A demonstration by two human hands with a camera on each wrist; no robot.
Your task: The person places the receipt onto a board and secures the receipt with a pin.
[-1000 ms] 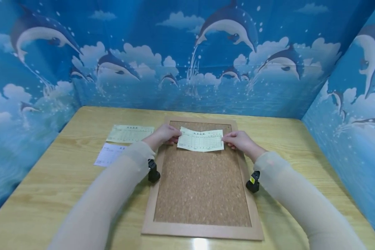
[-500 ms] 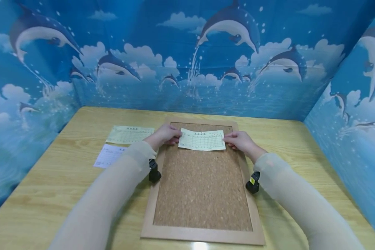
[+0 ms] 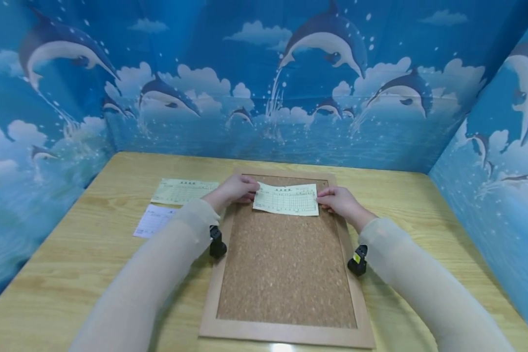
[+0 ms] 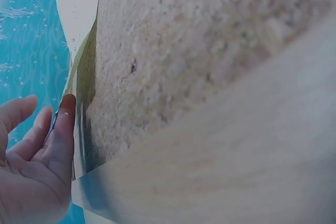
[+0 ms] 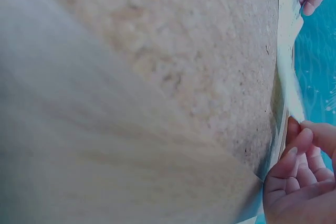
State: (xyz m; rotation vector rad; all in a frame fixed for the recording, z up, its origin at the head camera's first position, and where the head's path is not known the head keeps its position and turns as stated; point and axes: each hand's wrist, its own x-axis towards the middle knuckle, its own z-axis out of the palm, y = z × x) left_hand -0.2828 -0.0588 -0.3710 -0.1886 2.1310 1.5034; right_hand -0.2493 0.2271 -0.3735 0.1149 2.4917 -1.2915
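Note:
A pale yellow-green paper form (image 3: 286, 199) with a printed grid stretches between my two hands over the upper part of a cork board (image 3: 286, 269). My left hand (image 3: 234, 189) holds the form near its upper left corner. At the right edge, my right hand (image 3: 342, 201) pinches it between thumb and finger. The sheet sags a little in the middle, and in the right wrist view the form (image 5: 286, 72) bends along its length close over the cork. The tips of my right hand (image 5: 304, 177) meet at its end.
Another yellow-green form (image 3: 180, 190) and a white form (image 3: 154, 220) lie on the wooden table (image 3: 92, 234) left of the board, the white one partly covered by my left sleeve. A dolphin-print curtain (image 3: 229, 137) stands behind the table.
Both hands keep hold of the paper form, which has become flatter, its middle crease less marked. It has shifted slightly to the right in the view.

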